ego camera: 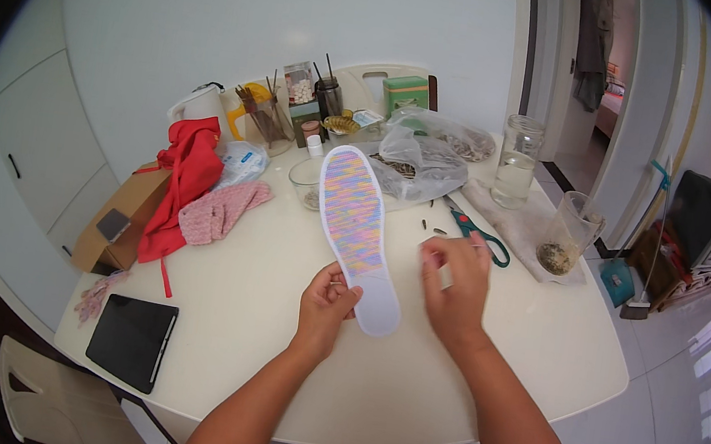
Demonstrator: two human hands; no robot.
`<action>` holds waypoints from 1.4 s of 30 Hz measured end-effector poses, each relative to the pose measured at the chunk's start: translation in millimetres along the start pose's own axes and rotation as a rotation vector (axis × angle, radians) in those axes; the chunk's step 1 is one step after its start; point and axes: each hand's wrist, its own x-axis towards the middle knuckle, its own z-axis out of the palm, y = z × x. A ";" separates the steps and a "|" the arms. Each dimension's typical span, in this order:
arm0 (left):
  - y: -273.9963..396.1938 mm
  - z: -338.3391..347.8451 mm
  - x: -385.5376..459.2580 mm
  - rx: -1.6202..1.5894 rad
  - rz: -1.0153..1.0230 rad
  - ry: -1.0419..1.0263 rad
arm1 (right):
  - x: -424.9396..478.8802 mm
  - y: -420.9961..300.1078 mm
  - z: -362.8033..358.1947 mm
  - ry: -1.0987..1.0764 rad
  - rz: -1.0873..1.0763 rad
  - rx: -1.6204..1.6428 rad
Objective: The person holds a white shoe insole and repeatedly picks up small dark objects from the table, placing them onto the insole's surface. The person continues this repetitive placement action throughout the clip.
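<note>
My left hand grips the heel end of a shoe insole, thumb on top and fingers behind. The insole is tilted up above the table. Pastel stitching in pink, yellow and blue covers its front part, while the heel is plain white with a white border. Off to the insole's right, my right hand is raised with its fingers bent and slightly blurred. Whether something thin is between those fingertips is unclear. Beyond this hand lie green-handled scissors on the tabletop, partly on a pale cloth.
A glass jar of water and a glass mug stand at right. Plastic bags and a glass bowl sit behind the insole. Left are red fabric, a pink knitted piece, a cardboard box and a black tablet case.
</note>
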 end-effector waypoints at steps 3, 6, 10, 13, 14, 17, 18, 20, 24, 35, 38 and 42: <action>6.8 7.9 -5.3 -0.002 0.002 -0.049 | -10.0 -2.5 15.7 -0.099 -0.139 -0.014; 5.9 9.3 -6.7 -0.004 0.003 -0.057 | -15.5 -3.9 20.6 -0.170 -0.133 -0.015; 2.3 7.8 -5.9 -0.014 0.017 -0.061 | -14.6 -4.5 19.5 -0.179 -0.155 -0.036; 1.6 8.1 -5.6 -0.013 0.022 -0.059 | -14.6 -4.2 18.9 -0.185 -0.161 -0.037; 1.4 8.1 -5.5 -0.011 0.022 -0.060 | -15.0 -3.9 19.1 -0.188 -0.158 -0.038; 1.4 7.8 -5.8 -0.001 0.018 -0.060 | -15.1 -4.2 18.9 -0.189 -0.156 -0.036; 1.4 7.7 -5.9 0.003 0.016 -0.060 | -15.1 -4.3 18.9 -0.188 -0.156 -0.034; 2.2 8.1 -6.1 -0.003 0.015 -0.061 | -15.1 -3.8 19.0 -0.180 -0.163 -0.043; 4.2 10.3 -7.3 -0.010 0.016 -0.059 | -16.1 -2.9 19.3 -0.193 -0.179 -0.079; 4.6 13.7 -11.4 0.093 0.034 -0.073 | -18.8 -2.8 27.5 -0.170 -0.331 -0.216; 7.3 11.7 -8.9 -0.055 -0.001 -0.028 | -17.4 -6.4 27.4 -0.173 -0.267 -0.175; 5.8 6.8 -5.4 -0.169 -0.028 0.016 | -17.6 -9.8 22.3 -0.275 -0.297 -0.186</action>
